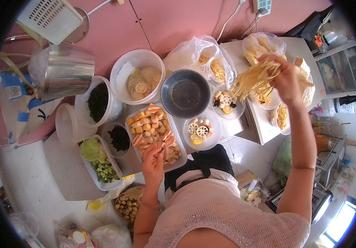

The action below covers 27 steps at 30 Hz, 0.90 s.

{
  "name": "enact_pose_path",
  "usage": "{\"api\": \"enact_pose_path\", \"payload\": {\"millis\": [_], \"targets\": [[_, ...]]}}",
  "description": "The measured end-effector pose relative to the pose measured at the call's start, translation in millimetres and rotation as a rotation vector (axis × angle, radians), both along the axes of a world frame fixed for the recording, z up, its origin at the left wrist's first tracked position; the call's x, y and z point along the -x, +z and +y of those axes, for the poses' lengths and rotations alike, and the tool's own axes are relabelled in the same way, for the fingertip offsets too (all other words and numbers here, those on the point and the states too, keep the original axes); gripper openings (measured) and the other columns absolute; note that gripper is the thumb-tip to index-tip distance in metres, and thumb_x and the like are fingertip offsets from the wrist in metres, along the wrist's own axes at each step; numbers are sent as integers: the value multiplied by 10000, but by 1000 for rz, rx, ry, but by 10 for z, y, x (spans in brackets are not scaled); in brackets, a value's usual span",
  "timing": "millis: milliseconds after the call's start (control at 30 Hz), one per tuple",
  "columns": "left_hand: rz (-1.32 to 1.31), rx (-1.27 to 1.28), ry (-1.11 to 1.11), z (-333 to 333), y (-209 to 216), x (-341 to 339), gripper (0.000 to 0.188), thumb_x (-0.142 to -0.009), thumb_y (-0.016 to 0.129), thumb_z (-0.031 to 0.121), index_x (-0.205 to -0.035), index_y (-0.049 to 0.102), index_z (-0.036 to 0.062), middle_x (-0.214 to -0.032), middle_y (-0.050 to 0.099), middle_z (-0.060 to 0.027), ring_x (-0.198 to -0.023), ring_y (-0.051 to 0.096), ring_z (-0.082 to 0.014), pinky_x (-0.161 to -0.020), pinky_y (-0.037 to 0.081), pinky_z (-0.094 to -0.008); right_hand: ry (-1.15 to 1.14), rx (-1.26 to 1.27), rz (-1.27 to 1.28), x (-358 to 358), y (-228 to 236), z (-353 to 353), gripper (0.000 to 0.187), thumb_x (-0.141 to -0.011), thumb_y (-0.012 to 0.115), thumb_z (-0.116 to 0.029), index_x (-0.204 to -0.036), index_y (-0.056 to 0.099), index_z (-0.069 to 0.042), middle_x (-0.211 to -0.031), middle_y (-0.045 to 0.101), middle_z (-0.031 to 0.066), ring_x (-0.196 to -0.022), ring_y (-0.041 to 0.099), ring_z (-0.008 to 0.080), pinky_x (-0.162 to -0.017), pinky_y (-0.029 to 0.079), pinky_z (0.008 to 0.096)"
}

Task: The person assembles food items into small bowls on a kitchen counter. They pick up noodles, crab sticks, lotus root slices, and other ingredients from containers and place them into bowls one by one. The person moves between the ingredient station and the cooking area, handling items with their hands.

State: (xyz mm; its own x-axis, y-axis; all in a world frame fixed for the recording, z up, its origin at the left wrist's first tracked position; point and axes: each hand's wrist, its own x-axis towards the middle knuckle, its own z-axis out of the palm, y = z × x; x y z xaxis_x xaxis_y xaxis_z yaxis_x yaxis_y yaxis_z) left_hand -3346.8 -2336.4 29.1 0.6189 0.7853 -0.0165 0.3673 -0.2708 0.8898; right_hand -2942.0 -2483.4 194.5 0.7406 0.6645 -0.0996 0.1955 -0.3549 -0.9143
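Head view, looking down over my own chest at a cluttered worktop. My right hand (286,78) is raised above the white side table (264,128); its fingers are closed around a hanging bundle of pale yellow noodles (254,78), whose loose ends fan out toward the left above a small clear bowl (226,102) holding lotus root slices and other pieces. My left hand (152,162) lies low in the rectangular clear tray (155,136) of orange, white and tan cubes and strips; its fingers are partly curled and touch the pieces, but whether they pinch one I cannot tell.

Beside the tray, to its right, a second round clear bowl (202,131) holds lotus root slices and yellow pieces. Behind both bowls stands an empty metal bowl (185,93).

Packages: a thin clear plastic bag (204,56) with noodles inside lies open behind the metal bowl; another clear bag (262,45) of pale strips sits at the far end of the side table. A large round tub (138,74) holds lotus root slices, a round tub (97,101) dark greens, a rectangular tub (99,163) cabbage and chopped green vegetables. At far left, a white and blue printed bag (14,97) leans under a perforated metal pot (68,70).
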Motion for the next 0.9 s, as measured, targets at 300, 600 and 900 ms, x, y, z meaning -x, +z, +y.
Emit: {"api": "enact_pose_path", "payload": {"millis": [300,600,900], "targets": [[36,37,-31,28,-27,-6,196,-887,613,16,-1065,685,52,-1231,602,-119,-1166,559,-231,-904,463,-313,237,344,14,42,-2206,-213,393,-824,571,6,-1213,596,-50,-1014,672,189,-928,664,324,-821,522,414],[62,77,-13,5,-36,-36,192,-879,617,4,-1055,682,42,-1247,597,-142,-1189,557,-257,-983,445,-347,438,649,-432,-91,-1622,-214,291,-836,634,-95,-1119,577,-65,-875,665,204,-870,638,412,-713,512,498],[85,130,36,-28,33,-115,195,-871,623,4,-1057,666,41,-1262,595,-146,-1182,564,-269,-965,461,-354,399,280,-549,-246,-1317,371,193,-835,622,-74,-1020,652,-28,-896,668,196,-864,645,369,-772,511,444]]}}
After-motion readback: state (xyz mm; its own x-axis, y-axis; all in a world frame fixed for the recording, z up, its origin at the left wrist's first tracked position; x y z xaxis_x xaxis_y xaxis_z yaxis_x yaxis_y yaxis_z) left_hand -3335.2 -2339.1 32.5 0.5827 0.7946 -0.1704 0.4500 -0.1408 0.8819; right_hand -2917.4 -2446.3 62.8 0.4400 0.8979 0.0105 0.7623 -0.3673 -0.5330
